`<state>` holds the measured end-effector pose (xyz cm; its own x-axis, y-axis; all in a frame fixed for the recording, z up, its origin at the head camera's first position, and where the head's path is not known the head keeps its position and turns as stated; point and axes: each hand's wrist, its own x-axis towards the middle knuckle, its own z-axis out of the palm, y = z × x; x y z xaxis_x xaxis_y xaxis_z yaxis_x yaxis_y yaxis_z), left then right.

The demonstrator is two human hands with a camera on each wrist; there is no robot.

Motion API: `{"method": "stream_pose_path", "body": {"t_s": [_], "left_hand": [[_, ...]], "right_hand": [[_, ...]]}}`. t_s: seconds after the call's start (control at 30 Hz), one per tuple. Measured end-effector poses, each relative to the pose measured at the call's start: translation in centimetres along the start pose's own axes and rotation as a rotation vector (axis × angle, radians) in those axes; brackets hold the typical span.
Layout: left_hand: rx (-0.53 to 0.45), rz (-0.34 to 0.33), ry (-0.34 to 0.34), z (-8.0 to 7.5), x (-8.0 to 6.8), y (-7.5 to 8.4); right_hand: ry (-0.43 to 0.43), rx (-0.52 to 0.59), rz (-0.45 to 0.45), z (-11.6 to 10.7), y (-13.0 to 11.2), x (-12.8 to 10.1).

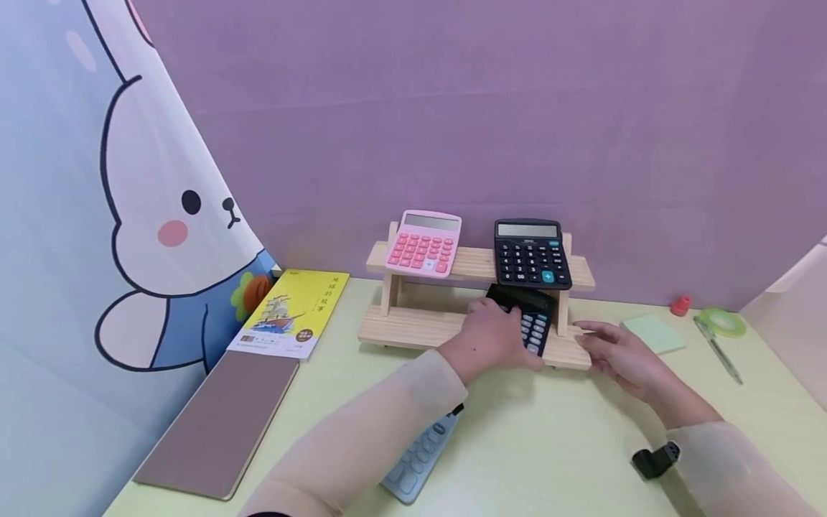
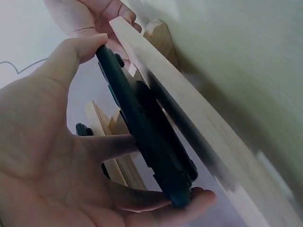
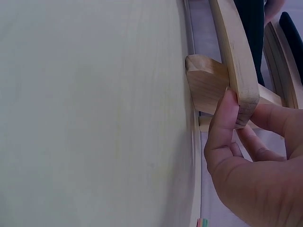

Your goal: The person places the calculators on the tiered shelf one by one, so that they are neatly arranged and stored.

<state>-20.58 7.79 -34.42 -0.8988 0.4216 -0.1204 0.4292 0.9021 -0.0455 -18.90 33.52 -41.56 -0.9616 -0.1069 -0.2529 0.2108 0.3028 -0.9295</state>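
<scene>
Gripping a black calculator (image 1: 535, 322) tilted lengthwise, display rearward, on the shelf (image 1: 413, 327), left hand (image 1: 487, 341); right hand (image 1: 614, 353) pinches the shelf's end.

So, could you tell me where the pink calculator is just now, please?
In the head view the pink calculator leans on the left of the wooden rack's upper shelf, with a black calculator to its right.

Two calculators (image 1: 424, 244) sit on the rack's (image 1: 478, 264) upper shelf; a booklet (image 1: 291, 313) lies left of the rack, a notepad (image 1: 654, 334) right.
</scene>
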Motion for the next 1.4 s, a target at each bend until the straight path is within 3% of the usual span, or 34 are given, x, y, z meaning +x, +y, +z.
{"method": "stream_pose_path", "body": {"t_s": [0.2,0.7,0.93,1.17,1.4], "left_hand": [[0.169,-0.052,-0.009,0.3,0.1,1.7],[0.258,-0.23,-0.027,0.7,-0.1,5.0],[0.288,-0.258,-0.028,1.0,0.2,5.6],[0.257,-0.234,-0.044,0.7,-0.1,5.0],[0.18,-0.056,0.026,-0.1,-2.0,2.3]], "right_hand": [[0.002,-0.007,-0.015,0.0,0.0,0.2],[-0.017,-0.019,-0.065,-0.1,-0.1,0.5],[-0.011,-0.008,-0.046,-0.2,-0.2,0.4],[-0.017,-0.02,-0.049,-0.2,0.0,0.6],[-0.01,-0.024,-0.015,-0.3,0.3,0.5]]}}
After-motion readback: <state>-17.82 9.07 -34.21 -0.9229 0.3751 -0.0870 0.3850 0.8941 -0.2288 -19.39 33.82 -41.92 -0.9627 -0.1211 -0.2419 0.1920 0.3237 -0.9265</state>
